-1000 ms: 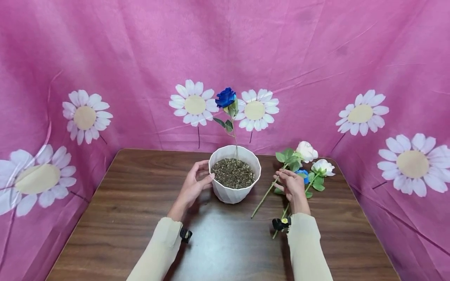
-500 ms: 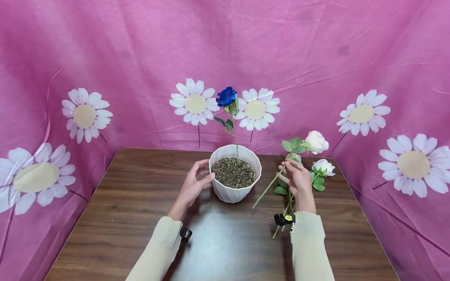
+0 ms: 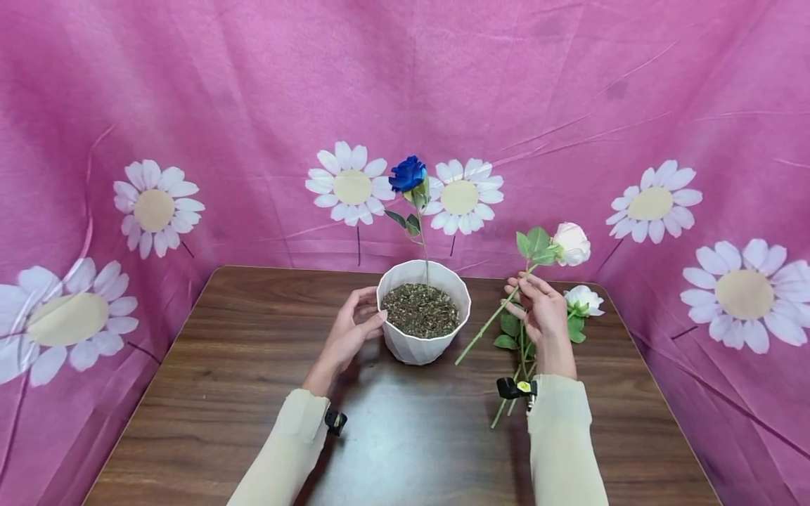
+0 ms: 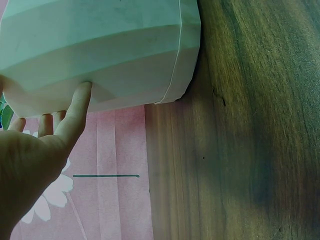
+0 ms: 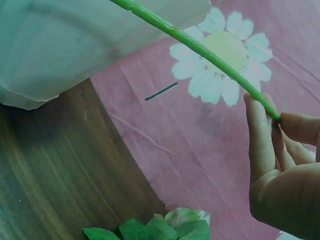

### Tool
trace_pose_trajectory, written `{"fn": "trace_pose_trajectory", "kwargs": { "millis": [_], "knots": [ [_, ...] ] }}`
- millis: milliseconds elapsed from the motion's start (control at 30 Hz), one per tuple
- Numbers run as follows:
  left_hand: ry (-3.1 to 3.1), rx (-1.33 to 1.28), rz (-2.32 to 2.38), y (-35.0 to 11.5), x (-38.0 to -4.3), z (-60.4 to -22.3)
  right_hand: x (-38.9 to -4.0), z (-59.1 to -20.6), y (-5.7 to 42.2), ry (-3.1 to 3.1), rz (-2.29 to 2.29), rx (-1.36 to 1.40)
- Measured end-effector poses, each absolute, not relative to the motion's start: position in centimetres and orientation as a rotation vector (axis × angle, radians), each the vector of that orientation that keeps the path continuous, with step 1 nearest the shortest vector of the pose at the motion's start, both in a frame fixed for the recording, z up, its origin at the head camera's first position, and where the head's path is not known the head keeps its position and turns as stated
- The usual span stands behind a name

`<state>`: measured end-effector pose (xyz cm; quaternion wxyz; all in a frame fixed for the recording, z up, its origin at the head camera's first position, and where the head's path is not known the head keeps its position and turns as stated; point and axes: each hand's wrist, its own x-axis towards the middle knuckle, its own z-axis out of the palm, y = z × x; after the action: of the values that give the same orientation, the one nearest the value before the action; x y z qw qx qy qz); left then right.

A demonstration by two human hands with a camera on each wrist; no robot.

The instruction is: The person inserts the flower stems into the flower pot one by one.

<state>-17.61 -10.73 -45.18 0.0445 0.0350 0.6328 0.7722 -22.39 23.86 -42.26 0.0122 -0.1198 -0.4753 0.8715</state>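
Note:
A white faceted flower pot (image 3: 418, 349) full of dark soil stands mid-table, with a blue rose (image 3: 408, 174) upright in it. My left hand (image 3: 346, 337) rests against the pot's left side, thumb and fingers spread; the left wrist view has a straight digit (image 4: 80, 102) touching the wall. To the pot's right, my right hand (image 3: 544, 316) pinches a white rose (image 3: 572, 244) by its green stem (image 5: 200, 47). That rose is raised and slanted, its bloom up to the right and its stem end down toward the pot.
Another white rose (image 3: 583, 301) lies on the wooden table (image 3: 253, 330) at the right, partly behind my right hand. More green leaves (image 3: 508, 330) and crossing stems lie beneath that hand. Pink cloth (image 3: 253, 105) printed with daisies hangs around the table's back and sides.
My right hand has lifted the white rose up and slightly to the right, off the other flowers. The blue bloom lying there is now hidden. My left hand and the pot stay put.

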Motion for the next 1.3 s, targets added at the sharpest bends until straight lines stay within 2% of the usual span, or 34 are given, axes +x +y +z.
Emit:
{"fn": "trace_pose_trajectory", "kwargs": {
  "millis": [1300],
  "knots": [
    [1.937, 0.105, 2.348, -10.7, -17.7, -45.2, -23.6, -36.8, 22.0, -1.330, 2.696, -0.134]
  ]
}}
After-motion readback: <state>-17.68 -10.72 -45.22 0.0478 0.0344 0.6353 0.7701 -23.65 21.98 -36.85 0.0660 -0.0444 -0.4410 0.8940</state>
